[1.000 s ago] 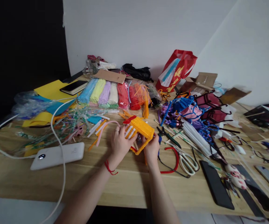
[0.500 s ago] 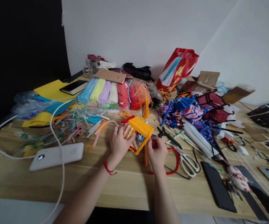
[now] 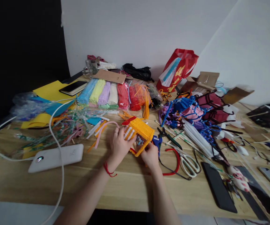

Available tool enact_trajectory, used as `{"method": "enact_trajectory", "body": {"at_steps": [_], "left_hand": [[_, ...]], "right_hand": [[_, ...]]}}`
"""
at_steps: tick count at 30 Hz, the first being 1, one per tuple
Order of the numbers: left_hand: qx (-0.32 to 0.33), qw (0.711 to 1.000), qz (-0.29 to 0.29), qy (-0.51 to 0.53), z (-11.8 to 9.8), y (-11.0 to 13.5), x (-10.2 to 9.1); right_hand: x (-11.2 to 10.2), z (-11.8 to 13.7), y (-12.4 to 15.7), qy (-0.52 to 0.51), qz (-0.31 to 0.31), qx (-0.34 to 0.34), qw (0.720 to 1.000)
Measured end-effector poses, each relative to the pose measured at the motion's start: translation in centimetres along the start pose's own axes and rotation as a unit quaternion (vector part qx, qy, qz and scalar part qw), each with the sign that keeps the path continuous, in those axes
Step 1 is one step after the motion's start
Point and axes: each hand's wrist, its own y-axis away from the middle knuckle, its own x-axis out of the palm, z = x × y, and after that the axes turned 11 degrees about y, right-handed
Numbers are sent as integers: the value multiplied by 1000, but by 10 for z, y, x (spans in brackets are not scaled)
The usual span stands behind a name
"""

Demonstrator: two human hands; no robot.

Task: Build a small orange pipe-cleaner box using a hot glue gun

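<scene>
Scissors (image 3: 189,162), pliers (image 3: 169,136), red wire hoop (image 3: 175,162) crowd right; white power bank (image 3: 56,157) left. Both hands (image 3: 120,144) (image 3: 150,154) clamp fuzzy orange woven box (image 3: 139,134) on wooden table (image 3: 125,187).

left hand (image 3: 119,144): fingers curled, gripping | right hand (image 3: 150,153): fingers bent inward; forearms converge

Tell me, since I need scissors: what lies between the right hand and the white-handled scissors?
In the head view, a red hoop and dark cord lie between right hand and scissors.
</scene>
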Motion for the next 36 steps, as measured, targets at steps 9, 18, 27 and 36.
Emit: {"method": "enact_trajectory", "body": {"at_steps": [9,18,27,36], "left_hand": [[8,1000,-2,13,0,1,1],[-22,999,-19,26,12,-5,2],[-33,998,-42,32,20,-7,1],[-68,995,-50,46,31,-13,2]], "right_hand": [[7,-7,-2,-86,-11,9,996],[13,-4,-2,-297,-34,67,952],[9,4,0,-286,-34,59,956],[-22,3,-5,-358,-178,9,917]]}}
